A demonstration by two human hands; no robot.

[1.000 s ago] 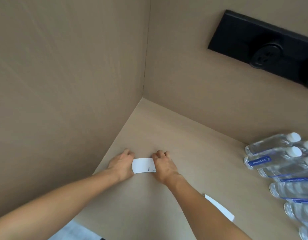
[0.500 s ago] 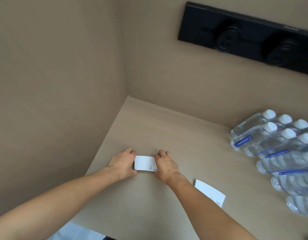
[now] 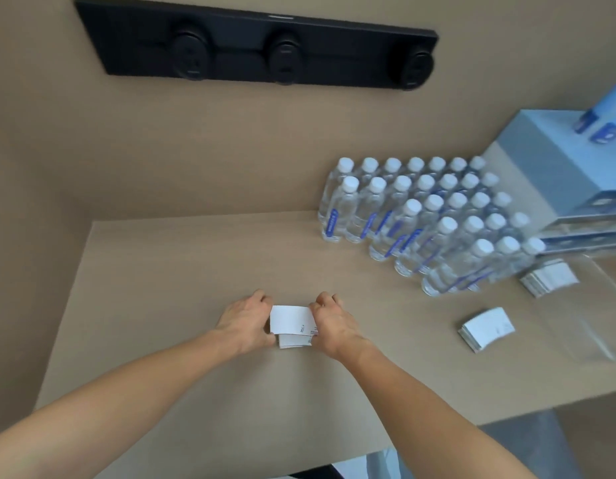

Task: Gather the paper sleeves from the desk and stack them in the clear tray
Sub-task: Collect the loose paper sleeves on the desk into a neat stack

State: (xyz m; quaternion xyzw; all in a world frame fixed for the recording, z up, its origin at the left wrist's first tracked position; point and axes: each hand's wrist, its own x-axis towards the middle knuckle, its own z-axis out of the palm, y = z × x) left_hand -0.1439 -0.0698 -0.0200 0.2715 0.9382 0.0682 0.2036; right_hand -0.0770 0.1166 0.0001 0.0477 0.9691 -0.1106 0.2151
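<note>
Head view: two hands meet at the middle of the tan table point(image 3: 195, 392). The left hand point(image 3: 246, 321) and the right hand point(image 3: 330, 323) each pinch one end of a small stack point(image 3: 291, 326) of white paper sleeves, fingers clamped on its short edges; the top sleeve sits tilted, slightly off the ones beneath.

Three groups of sleeves show in all. The one in the hands is the first. A second stack point(image 3: 486, 328) lies loose on the table to the right, well apart from the hands. A third stack point(image 3: 550, 276) lies farther right, inside the clear tray point(image 3: 597, 326), whose walls are faint. How many sleeves each holds cannot be told.

About thirty water bottles point(image 3: 434, 219) with white caps stand in rows behind the loose stack. To their right sit pale blue boxes point(image 3: 559, 167), blurred. On the wall hangs one black power strip point(image 3: 258, 51) with three round sockets.

Against half a second ago, the view has swung right: the strip's third socket, the full block of bottles, the boxes and the tray have come into sight. The hands still hold the stack.
</note>
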